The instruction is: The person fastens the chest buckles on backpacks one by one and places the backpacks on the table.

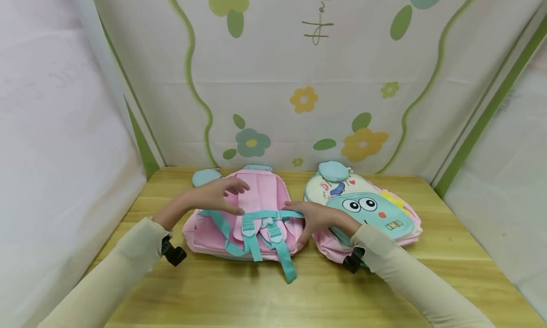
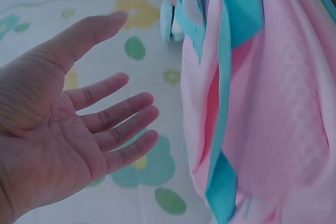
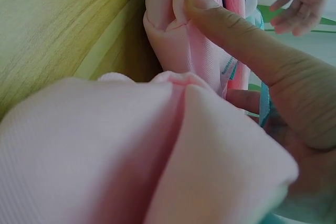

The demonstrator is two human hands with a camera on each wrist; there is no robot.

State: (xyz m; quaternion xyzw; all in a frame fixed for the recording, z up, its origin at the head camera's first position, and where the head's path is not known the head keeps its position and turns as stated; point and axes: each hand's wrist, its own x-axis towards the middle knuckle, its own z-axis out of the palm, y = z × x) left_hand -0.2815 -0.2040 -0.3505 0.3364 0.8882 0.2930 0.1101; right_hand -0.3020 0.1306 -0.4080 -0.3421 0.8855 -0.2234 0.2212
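In the head view, a pink backpack (image 1: 265, 190) with turquoise straps (image 1: 252, 242) lies back-panel up on the table. My left hand (image 1: 215, 195) hovers over its left side; the left wrist view shows that hand (image 2: 79, 124) with fingers spread, apart from the bag and holding nothing. At the bag's right side, my right hand (image 1: 316, 219) grips the edge. In the right wrist view, the thumb (image 3: 236, 35) lies on the pink fabric, while the other fingers are partly hidden behind the bag and a turquoise strap.
Close on the right lies a second backpack (image 1: 372, 214), face up, with a turquoise cartoon-eyed pocket and pink sides. Both bags rest on a wooden table (image 1: 205, 290). Flower-patterned white cloth (image 1: 265, 81) stands behind the table, with white cloth walls at both sides.
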